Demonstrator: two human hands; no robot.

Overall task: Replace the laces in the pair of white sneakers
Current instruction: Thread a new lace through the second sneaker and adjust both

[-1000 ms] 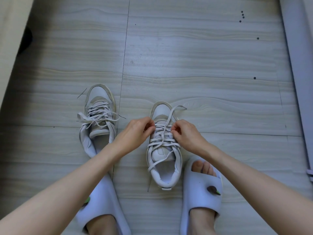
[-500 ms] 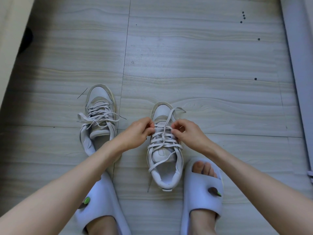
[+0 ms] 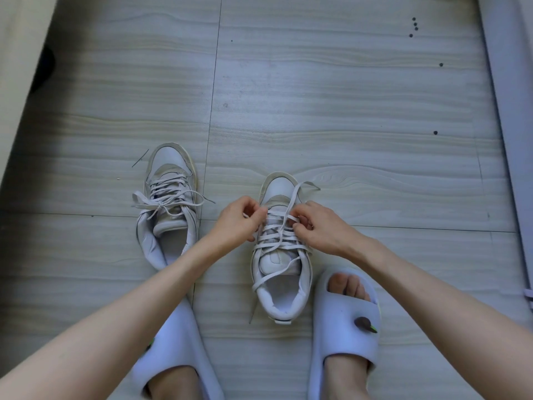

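The right sneaker (image 3: 281, 255) is set on the floor (image 3: 346, 111) between the slippered feet, toe pointing away, and its flat white lace (image 3: 277, 238) is pinched on either side by the left hand (image 3: 236, 223) and the right hand (image 3: 317, 226), each grip narrowed onto a strand near the lower eyelets. The lace is judged light, limp and easily twisted, so it is best held close to its tip. The left sneaker (image 3: 168, 197) is left just beside, laced and loosely tied.
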